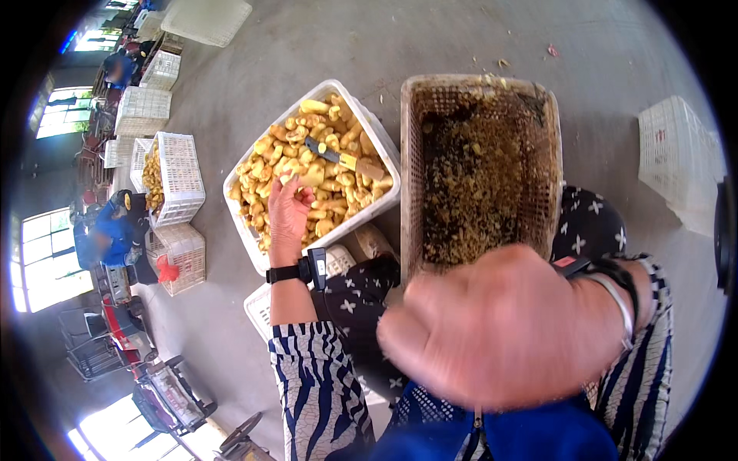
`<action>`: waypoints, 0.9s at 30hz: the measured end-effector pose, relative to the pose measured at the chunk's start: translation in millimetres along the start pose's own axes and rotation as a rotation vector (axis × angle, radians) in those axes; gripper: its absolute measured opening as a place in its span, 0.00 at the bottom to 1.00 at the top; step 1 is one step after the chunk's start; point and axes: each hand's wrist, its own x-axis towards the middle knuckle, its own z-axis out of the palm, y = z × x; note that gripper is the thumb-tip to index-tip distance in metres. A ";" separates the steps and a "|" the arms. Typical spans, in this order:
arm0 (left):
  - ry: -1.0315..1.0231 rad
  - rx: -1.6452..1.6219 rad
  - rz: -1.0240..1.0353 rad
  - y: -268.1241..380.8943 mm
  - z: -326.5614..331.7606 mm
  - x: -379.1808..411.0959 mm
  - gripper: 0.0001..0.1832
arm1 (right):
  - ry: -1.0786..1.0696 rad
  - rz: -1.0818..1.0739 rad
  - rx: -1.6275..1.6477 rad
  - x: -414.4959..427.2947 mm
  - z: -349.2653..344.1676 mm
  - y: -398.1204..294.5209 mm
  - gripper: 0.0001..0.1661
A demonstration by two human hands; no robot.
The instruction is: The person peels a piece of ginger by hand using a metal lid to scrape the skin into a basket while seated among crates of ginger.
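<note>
My left hand (291,210) is over a white plastic crate (259,259) full of pale yellow ginger pieces (331,204). Its fingertips touch or hold a ginger piece (311,174); which of the two is unclear. A knife (346,161) with a black and yellow handle lies on the ginger, just beyond that hand. My right hand (496,328) is raised close to the camera, blurred, its fingers curled and their tips hidden; what it may hold cannot be seen. Beyond it stands a dirty plastic crate (408,173) with brown and yellow scraps (478,184) at the bottom.
White crates (181,178) stand along the left, one holding ginger, near a person in blue (109,236). Another person (118,69) is farther off. A cart-like vehicle (173,397) is at lower left. More white crates (671,155) stand at the right. Small scraps lie on the concrete floor (369,52).
</note>
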 end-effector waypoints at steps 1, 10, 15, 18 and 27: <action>-0.088 -0.023 0.010 11.2 16.3 -20.4 0.12 | 0.013 -0.019 -0.067 -4.7 -14.1 -21.1 0.10; -0.335 -0.125 0.212 26.0 115.0 -229.6 0.15 | 0.344 -0.152 -0.193 -65.5 -9.0 -119.6 0.09; -0.417 -0.124 0.175 0.2 152.1 -305.0 0.15 | 0.599 0.570 0.765 -125.9 53.1 -23.2 0.08; -0.392 -0.152 0.125 -15.5 148.7 -334.7 0.18 | 0.781 0.566 1.235 -149.2 96.0 -29.5 0.06; -0.401 -0.027 0.074 -54.2 149.2 -350.2 0.18 | 0.720 0.662 1.414 -158.9 105.6 -61.1 0.10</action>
